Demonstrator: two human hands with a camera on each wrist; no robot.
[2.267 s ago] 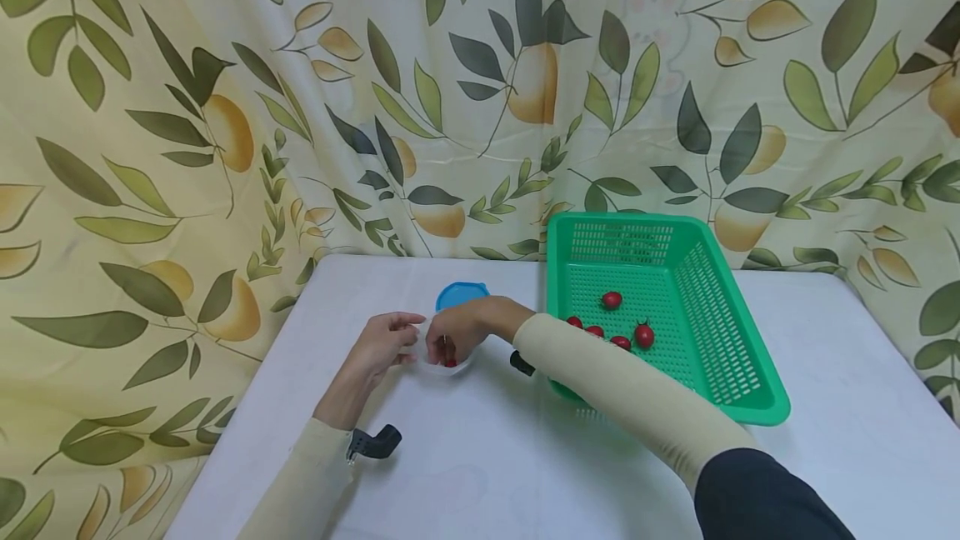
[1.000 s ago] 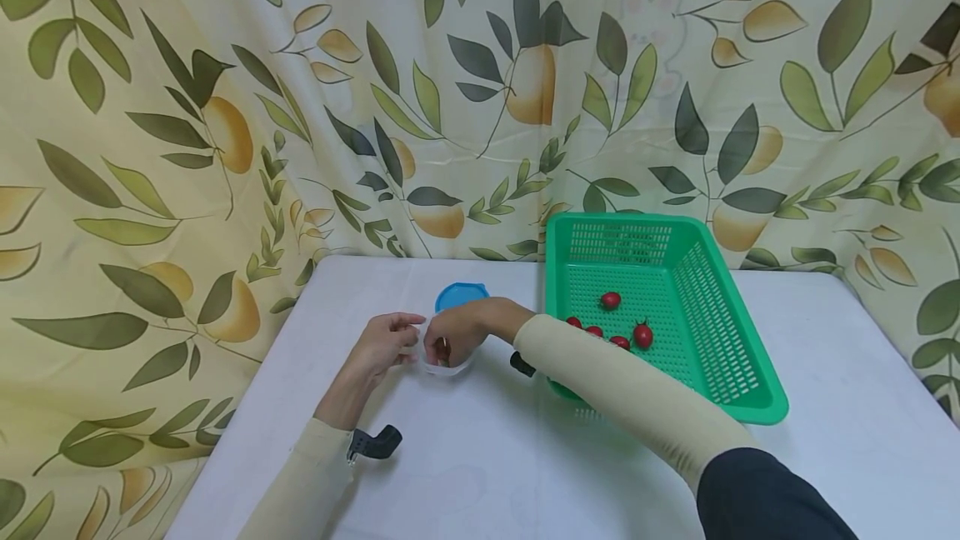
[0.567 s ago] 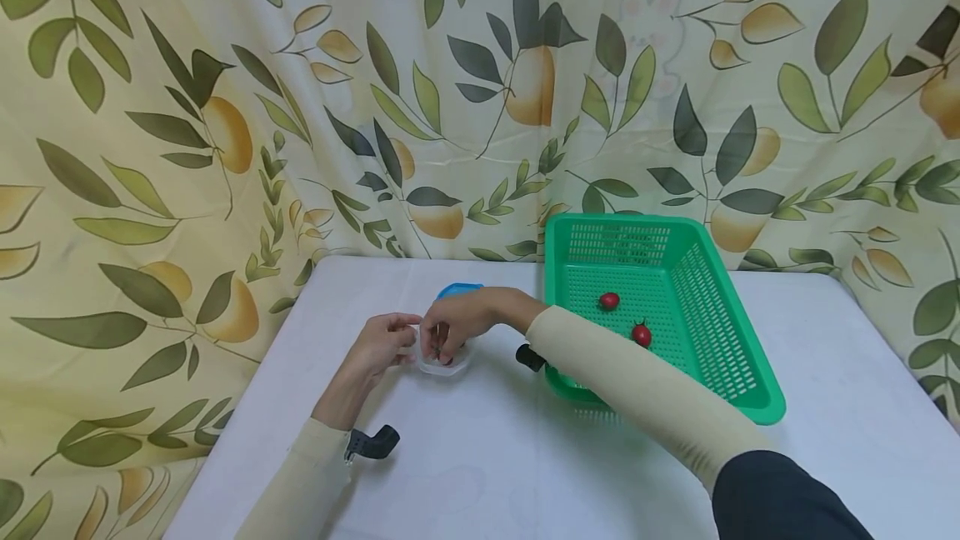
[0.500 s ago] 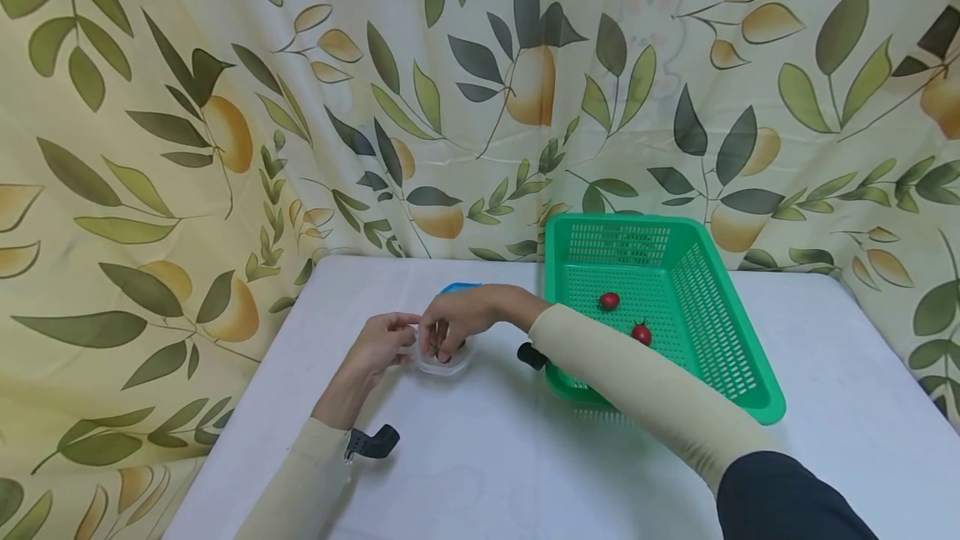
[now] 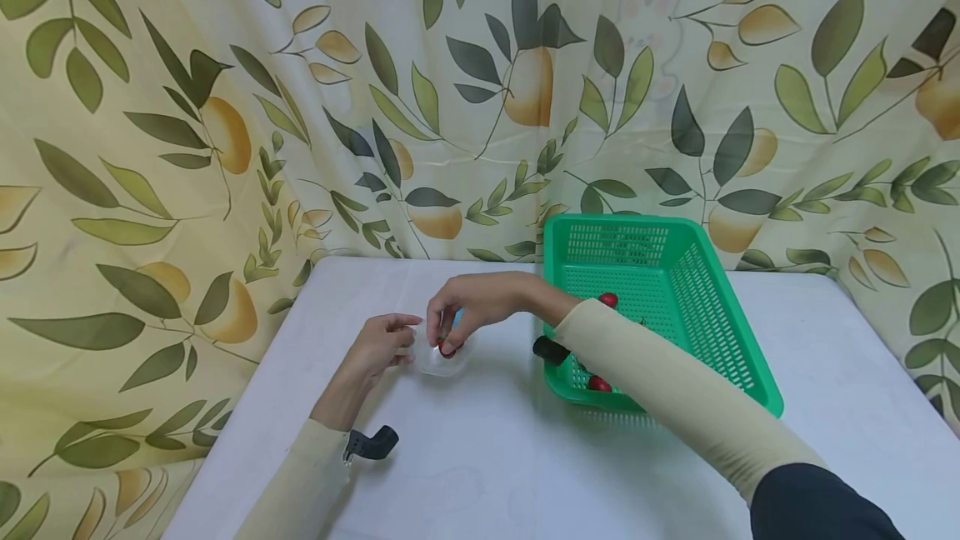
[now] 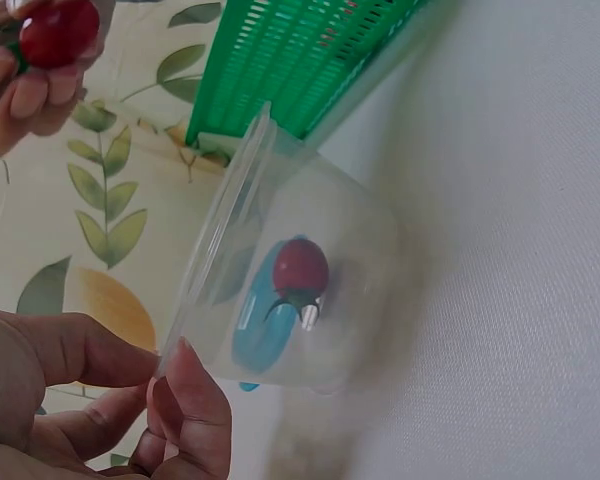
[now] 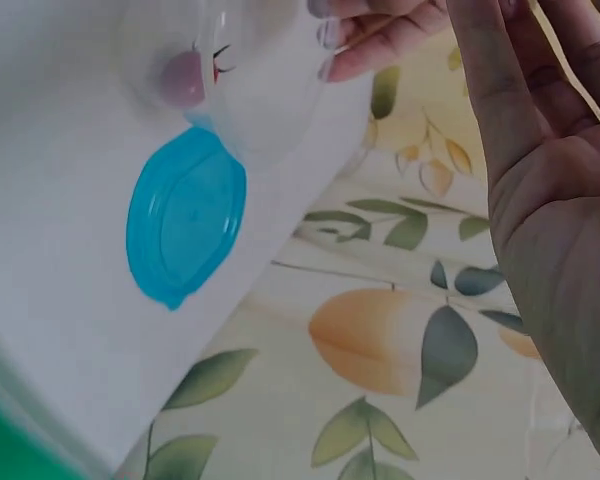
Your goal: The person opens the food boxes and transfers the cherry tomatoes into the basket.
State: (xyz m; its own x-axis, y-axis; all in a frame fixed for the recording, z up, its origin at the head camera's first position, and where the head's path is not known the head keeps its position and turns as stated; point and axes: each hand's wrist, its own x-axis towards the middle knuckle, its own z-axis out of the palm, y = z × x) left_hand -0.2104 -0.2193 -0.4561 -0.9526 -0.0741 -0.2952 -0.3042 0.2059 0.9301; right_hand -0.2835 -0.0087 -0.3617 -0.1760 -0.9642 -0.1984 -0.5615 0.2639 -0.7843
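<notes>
My left hand [image 5: 381,348] pinches the rim of a small clear plastic container [image 6: 365,220] between thumb and fingers. One cherry tomato [image 6: 301,268] with its green calyx lies inside, seen through the wall. Above the container, my right hand [image 5: 480,304] holds another cherry tomato [image 6: 60,33] in its fingertips. In the right wrist view that held tomato is out of frame; the palm fills the right side. A blue lid [image 7: 187,215] lies on the table just behind the container, mostly covered by the right hand in the head view.
A green slotted basket [image 5: 738,340] stands to the right, partly under my right forearm. Cherry tomatoes [image 5: 599,383] lie in it, some hidden by the sleeve. The white table [image 5: 465,457] ends at a leaf-patterned curtain [image 5: 480,107] behind and at left.
My right hand has risen out of the container and shifted slightly back and right, holding a tomato. Its forearm now crosses the basket differently, covering other tomatoes. My left hand stays at the rim.
</notes>
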